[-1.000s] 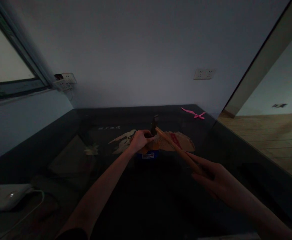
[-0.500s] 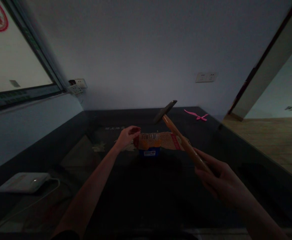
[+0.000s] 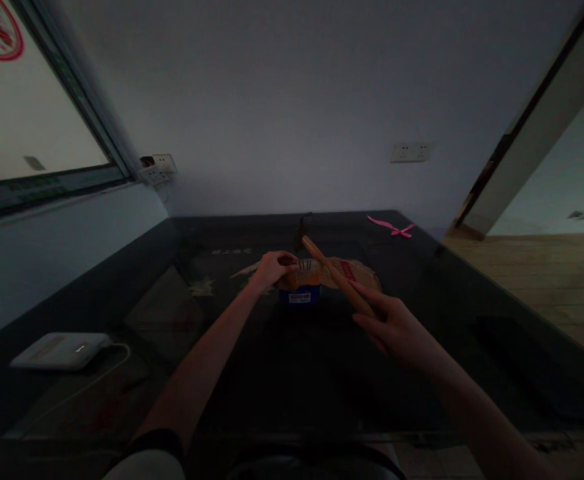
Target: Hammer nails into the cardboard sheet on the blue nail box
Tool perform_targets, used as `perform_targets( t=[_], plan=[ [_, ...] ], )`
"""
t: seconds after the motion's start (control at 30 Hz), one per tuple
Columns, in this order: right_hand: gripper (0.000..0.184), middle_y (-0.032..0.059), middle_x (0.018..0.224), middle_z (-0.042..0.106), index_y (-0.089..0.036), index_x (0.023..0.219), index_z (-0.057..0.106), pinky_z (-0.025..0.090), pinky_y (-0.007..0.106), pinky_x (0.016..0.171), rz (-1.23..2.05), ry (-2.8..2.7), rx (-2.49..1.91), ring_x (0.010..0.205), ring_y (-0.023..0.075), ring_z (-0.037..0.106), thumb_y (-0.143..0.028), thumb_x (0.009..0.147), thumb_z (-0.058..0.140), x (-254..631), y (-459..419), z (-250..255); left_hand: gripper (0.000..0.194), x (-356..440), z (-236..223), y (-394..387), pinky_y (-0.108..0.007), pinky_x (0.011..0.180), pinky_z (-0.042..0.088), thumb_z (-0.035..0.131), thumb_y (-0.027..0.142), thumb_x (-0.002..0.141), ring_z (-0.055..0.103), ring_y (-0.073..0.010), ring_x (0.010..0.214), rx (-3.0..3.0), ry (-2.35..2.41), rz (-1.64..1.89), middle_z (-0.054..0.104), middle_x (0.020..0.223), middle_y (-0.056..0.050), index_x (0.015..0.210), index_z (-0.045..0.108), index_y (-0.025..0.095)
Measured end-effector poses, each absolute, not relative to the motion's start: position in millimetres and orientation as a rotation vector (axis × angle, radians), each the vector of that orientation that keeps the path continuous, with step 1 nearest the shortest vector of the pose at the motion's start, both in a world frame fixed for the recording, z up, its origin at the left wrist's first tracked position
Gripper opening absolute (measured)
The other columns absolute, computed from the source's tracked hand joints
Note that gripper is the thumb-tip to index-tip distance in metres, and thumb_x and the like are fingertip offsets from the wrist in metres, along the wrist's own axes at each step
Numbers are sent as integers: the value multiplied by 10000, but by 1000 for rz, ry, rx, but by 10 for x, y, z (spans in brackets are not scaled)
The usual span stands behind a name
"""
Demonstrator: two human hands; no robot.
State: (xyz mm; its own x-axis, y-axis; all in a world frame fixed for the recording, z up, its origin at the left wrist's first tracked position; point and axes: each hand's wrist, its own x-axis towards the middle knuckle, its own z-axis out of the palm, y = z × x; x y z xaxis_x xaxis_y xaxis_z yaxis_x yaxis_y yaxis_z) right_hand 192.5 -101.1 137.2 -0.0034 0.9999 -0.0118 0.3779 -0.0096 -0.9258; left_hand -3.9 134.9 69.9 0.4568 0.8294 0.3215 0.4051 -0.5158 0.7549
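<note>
My right hand [image 3: 387, 327] is closed round the wooden handle of a hammer [image 3: 336, 272], whose dark head [image 3: 301, 232] is raised above the table, to the left of the handle. A brown printed bag [image 3: 355, 272] with a red band and orange patches lies across a small blue box [image 3: 299, 296]. My left hand [image 3: 273, 269] is at the bag's left end, with thumb and fingers curled together over it. What lies between those fingertips is too dark and small to make out.
The dark glossy table [image 3: 252, 380] reaches back to the wall. A white power bank [image 3: 62, 350] with a cable lies at the left. A pink ribbon [image 3: 392, 227] lies at the back right. Wall sockets [image 3: 411, 152] sit above the table.
The hammer and my right hand have moved left and forward, so the head is nearer my left hand. My left hand has shifted right, farther over the bag.
</note>
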Motion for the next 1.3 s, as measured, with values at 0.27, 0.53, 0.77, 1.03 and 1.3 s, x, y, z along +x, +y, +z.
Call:
perform_targets(
  t=[0.27, 0.53, 0.77, 1.03, 1.3],
  plan=[
    [590, -42, 590, 539, -165, 1338, 423, 357, 206, 366, 912, -1598, -1554, 387, 89, 442, -250, 766, 539, 1975, -976, 1434, 218, 42, 748, 1330, -278, 668, 471, 660, 317, 674, 629, -187, 723, 2124, 1020, 895, 699, 771, -54, 787, 694, 134],
    [594, -15, 652, 586, -142, 1333, 428, 377, 201, 387, 911, -1614, -1578, 441, 96, 485, -211, 754, 541, 1969, -935, 1488, 238, 38, 728, 1321, -277, 654, 464, 652, 318, 681, 623, -188, 705, 2139, 1045, 909, 696, 774, -58, 812, 690, 123],
    [616, -81, 510, 463, -172, 1358, 388, 305, 176, 328, 975, -1559, -1542, 344, 67, 397, -239, 766, 542, 1994, -969, 1452, 211, 49, 705, 1325, -283, 684, 465, 626, 310, 708, 625, -182, 717, 2147, 1040, 897, 691, 763, -55, 794, 684, 125],
    [650, -103, 475, 384, -178, 1367, 351, 291, 166, 323, 1092, -1342, -1469, 342, 62, 366, -314, 778, 591, 2095, -1076, 1403, 303, -131, 873, 1221, -295, 761, 490, 644, 320, 705, 616, -184, 836, 2177, 947, 1060, 663, 922, -72, 955, 634, 148],
    [649, -30, 628, 533, -291, 1133, 538, 260, 134, 292, 1335, -638, -904, 358, 47, 418, -466, 554, 775, 2071, -1742, 726, 299, -861, 531, 1105, -344, 840, 476, 505, 420, 799, 617, -191, 887, 1926, 1131, 1237, 648, 962, -69, 963, 561, 176]
  ],
)
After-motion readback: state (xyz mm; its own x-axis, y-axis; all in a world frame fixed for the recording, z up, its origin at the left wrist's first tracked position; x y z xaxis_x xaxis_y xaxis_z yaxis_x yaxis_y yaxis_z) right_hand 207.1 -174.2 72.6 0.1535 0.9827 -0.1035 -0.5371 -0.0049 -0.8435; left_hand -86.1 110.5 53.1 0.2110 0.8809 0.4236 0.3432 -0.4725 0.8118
